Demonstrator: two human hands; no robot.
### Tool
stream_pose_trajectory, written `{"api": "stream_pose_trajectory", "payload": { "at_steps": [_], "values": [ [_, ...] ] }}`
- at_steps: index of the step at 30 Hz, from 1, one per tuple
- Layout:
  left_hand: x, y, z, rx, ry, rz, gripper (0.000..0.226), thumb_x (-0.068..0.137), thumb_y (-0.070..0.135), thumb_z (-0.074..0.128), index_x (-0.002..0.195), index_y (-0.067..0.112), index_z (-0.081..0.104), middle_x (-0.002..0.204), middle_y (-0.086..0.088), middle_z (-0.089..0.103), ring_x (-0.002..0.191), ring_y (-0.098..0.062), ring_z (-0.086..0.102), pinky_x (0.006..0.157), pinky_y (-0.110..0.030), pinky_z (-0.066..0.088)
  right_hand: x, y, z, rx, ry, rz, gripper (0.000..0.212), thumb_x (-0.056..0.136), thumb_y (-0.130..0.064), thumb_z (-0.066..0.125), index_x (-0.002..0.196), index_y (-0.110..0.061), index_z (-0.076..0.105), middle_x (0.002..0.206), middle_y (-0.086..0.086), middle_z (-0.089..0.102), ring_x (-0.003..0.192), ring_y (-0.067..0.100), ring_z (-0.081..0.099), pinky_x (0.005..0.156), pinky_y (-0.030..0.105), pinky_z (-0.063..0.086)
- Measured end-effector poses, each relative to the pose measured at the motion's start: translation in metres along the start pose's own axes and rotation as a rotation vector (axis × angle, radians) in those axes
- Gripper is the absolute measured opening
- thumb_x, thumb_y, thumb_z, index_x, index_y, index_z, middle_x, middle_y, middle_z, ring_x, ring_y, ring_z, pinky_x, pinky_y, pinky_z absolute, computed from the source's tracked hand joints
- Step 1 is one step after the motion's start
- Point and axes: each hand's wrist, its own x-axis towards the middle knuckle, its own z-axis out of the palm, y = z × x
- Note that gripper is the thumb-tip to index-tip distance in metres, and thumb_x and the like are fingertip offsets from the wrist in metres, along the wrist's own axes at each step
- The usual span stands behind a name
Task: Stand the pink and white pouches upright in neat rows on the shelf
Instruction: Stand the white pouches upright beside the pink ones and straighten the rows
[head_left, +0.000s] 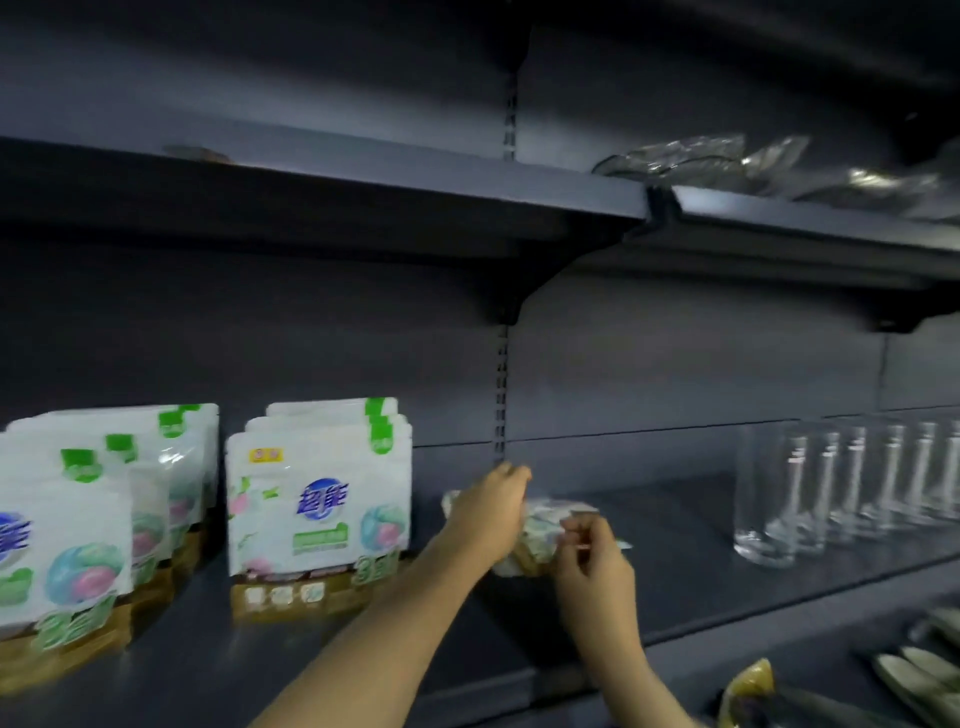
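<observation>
Two rows of pink and white pouches stand upright on the dark shelf (322, 670): one row (319, 514) at centre left, another row (78, 525) at the far left. To their right one more pouch (540, 530) lies tilted on the shelf, partly hidden by both hands. My left hand (491, 512) reaches over its back edge and grips it. My right hand (595, 558) pinches its near right corner.
Several clear drinking glasses (831, 488) stand in rows on the same shelf at the right. Crumpled clear plastic (727, 161) lies on the shelf above. A yellow packet (748, 691) and pale flat items sit on the lower shelf at bottom right.
</observation>
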Motion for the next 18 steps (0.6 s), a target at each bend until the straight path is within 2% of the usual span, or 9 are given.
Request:
{"api": "stream_pose_trajectory", "payload": {
  "at_steps": [2,4,7,9,10,12,14,18],
  "values": [
    [0.017,-0.005,0.015,0.105,-0.08,-0.069,0.034,0.092,0.014,0.043,0.126,0.011,0.047,0.13,-0.009,0.05,0.118,-0.029,0.051,0.096,-0.04,0.043,-0.001,0.011,-0.007,-0.049,-0.049,0.037,0.023,0.092,-0.008,0.047,0.079,-0.026,0.047,0.081,0.002,0.064,0.07,0.018,0.056,0.058,0.023,0.037],
    [0.027,-0.008,0.021,0.215,-0.119,-0.133,0.041,0.094,0.027,0.042,0.131,0.01,0.043,0.133,-0.009,0.048,0.123,-0.027,0.046,0.101,-0.039,0.037,0.001,0.016,-0.007,-0.061,-0.125,0.079,0.017,0.093,-0.01,0.045,0.083,-0.023,0.048,0.085,0.003,0.064,0.074,0.018,0.056,0.058,0.018,0.038],
    [0.031,-0.01,0.027,0.293,-0.259,-0.143,0.056,0.093,0.047,0.039,0.136,0.01,0.041,0.139,-0.009,0.046,0.128,-0.027,0.042,0.105,-0.04,0.032,0.002,0.015,-0.007,-0.074,-0.159,0.119,0.016,0.093,-0.011,0.041,0.084,-0.019,0.05,0.089,0.006,0.065,0.073,0.016,0.053,0.057,0.019,0.037],
    [0.03,-0.009,0.029,0.278,-0.355,-0.135,0.06,0.09,0.053,0.04,0.134,0.013,0.045,0.137,-0.009,0.048,0.125,-0.027,0.046,0.103,-0.04,0.036,0.001,0.014,-0.006,-0.073,-0.155,0.131,0.018,0.093,-0.01,0.04,0.083,-0.019,0.051,0.088,0.007,0.066,0.07,0.015,0.052,0.057,0.022,0.036],
    [0.03,-0.009,0.03,0.255,-0.361,-0.144,0.054,0.091,0.05,0.041,0.132,0.014,0.048,0.134,-0.009,0.051,0.121,-0.027,0.05,0.1,-0.039,0.04,0.001,0.014,-0.006,-0.079,-0.153,0.138,0.018,0.092,-0.01,0.04,0.083,-0.019,0.051,0.088,0.006,0.066,0.07,0.015,0.053,0.057,0.022,0.037],
    [0.029,-0.007,0.028,0.267,-0.313,-0.146,0.036,0.094,0.031,0.043,0.124,0.015,0.055,0.125,-0.009,0.057,0.113,-0.028,0.056,0.092,-0.038,0.045,0.0,0.014,-0.006,-0.077,-0.142,0.138,0.017,0.092,-0.01,0.04,0.084,-0.019,0.052,0.088,0.006,0.066,0.072,0.015,0.054,0.059,0.023,0.038],
    [0.029,-0.005,0.024,0.315,-0.229,-0.152,0.028,0.091,0.015,0.044,0.114,0.016,0.059,0.116,-0.008,0.061,0.108,-0.03,0.059,0.088,-0.04,0.047,-0.002,0.013,-0.007,-0.059,-0.124,0.134,0.014,0.091,-0.01,0.042,0.086,-0.017,0.053,0.086,0.006,0.066,0.07,0.015,0.054,0.061,0.024,0.039],
    [0.032,0.003,0.007,0.303,0.061,-0.032,0.02,0.093,0.011,0.04,0.104,0.017,0.055,0.109,-0.003,0.064,0.101,-0.027,0.061,0.083,-0.034,0.042,-0.002,0.014,-0.009,0.044,-0.084,0.113,0.012,0.092,-0.014,0.05,0.083,-0.023,0.05,0.076,-0.003,0.061,0.064,0.01,0.051,0.056,0.014,0.039]
  ]
}}
